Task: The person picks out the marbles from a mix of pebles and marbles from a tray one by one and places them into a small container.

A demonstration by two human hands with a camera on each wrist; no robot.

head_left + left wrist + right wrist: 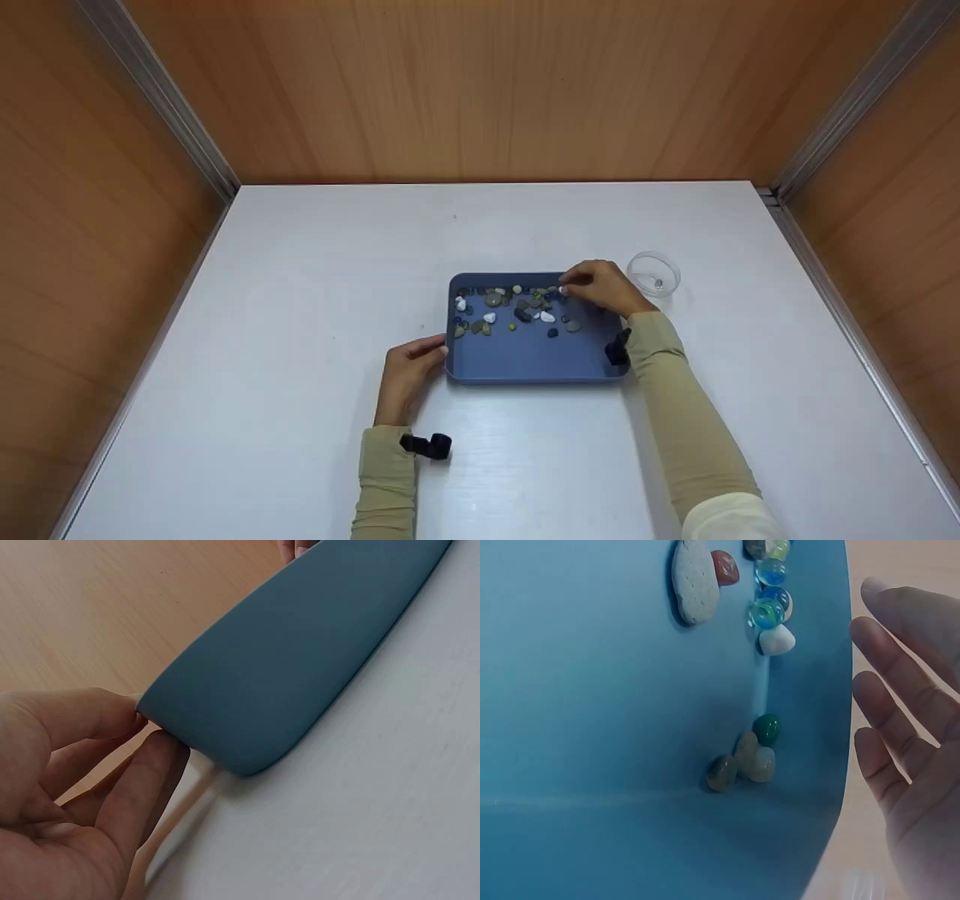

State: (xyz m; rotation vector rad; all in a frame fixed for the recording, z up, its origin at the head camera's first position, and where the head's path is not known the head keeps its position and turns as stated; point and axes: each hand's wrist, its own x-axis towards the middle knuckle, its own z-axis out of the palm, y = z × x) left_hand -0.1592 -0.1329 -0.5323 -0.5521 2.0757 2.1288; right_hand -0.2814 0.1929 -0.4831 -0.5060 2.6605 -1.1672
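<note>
A blue rectangular tray [540,360] holds many small stones and glass marbles, mostly in its far half. My left hand [409,371] is at the tray's left side; in the left wrist view its thumb and fingers pinch the tray's edge near a corner. Over the far right of the tray is my right hand [604,285], its palm facing the stones in the right wrist view. The fingers [877,701] are loosely extended with nothing between them, tips close to the rim. Nearest them lie a white stone [778,640] and a green stone [766,729].
A clear round dish [654,256] with a small shiny piece [658,283] inside stands just right of the tray. Wooden panels [480,90] enclose the white table [262,337] at the back and both sides. A grey pitted stone [695,581] lies farther inside the tray.
</note>
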